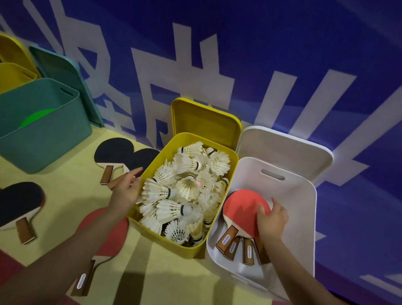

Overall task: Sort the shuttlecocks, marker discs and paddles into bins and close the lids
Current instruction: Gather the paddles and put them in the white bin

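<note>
**Paddle going into the white bin**

The right hand (271, 221) grips a red paddle (244, 211) by its blade, fingers curled over the edge, atop the paddles stacked in the white bin (296, 192) at 4 o'clock. The left hand (128, 189), fingers loosely spread, reaches toward black paddles (112, 153) on the floor at 10 o'clock. Judged risk: a paddle left tilted could block the lid (285, 147), or the left forearm could knock the shuttlecocks (184, 189).

Shuttlecock bin (213, 247) centre; paddle bin (298, 192) touching at 3 o'clock; loose paddles (14, 205) on floor (70, 184), 9 o'clock.
</note>
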A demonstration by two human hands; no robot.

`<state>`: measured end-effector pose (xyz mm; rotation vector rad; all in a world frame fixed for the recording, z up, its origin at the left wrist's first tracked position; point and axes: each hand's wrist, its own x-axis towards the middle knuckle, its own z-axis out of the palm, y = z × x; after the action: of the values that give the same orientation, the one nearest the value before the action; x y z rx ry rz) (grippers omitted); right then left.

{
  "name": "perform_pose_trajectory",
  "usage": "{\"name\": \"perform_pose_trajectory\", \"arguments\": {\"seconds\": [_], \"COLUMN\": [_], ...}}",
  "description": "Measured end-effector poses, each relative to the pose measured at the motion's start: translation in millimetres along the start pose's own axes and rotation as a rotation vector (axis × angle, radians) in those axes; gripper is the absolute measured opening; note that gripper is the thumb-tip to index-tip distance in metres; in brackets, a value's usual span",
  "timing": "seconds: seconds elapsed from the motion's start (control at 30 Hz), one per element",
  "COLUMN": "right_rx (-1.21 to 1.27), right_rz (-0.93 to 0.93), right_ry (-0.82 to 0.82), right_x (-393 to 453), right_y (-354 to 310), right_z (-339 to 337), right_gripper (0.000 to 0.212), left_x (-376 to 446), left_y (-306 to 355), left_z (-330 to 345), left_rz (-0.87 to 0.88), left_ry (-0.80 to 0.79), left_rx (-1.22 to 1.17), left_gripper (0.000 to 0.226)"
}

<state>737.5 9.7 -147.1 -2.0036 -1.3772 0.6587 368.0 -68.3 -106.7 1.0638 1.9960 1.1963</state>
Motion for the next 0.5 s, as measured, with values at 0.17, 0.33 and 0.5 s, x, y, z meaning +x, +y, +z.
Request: {"name": "perform_pose_trajectory", "arguments": {"seconds": [0.17, 0.33, 0.5], "right_rx": [0.341, 0.481, 0.506], "right_rz": [-0.196, -0.378, -0.366], "right_ry": [-0.073, -0.274, -0.432], "right_x": [-44, -113, -178], "right_y": [-85, -171, -221], "right_z": [-17, -2, 46], "right_gripper": [0.034, 0.027, 0.024], "left_x": [-3, 9, 25], "left_y": [11, -4, -44], "left_z": [-8, -45, -109], "left_rz": [-0.011, 0.005, 0.006], "left_ry": [-0.060, -0.134, -0.074], "left_rx": [-0.087, -0.154, -0.037], "left_gripper": [0.033, 0.029, 0.027]}}
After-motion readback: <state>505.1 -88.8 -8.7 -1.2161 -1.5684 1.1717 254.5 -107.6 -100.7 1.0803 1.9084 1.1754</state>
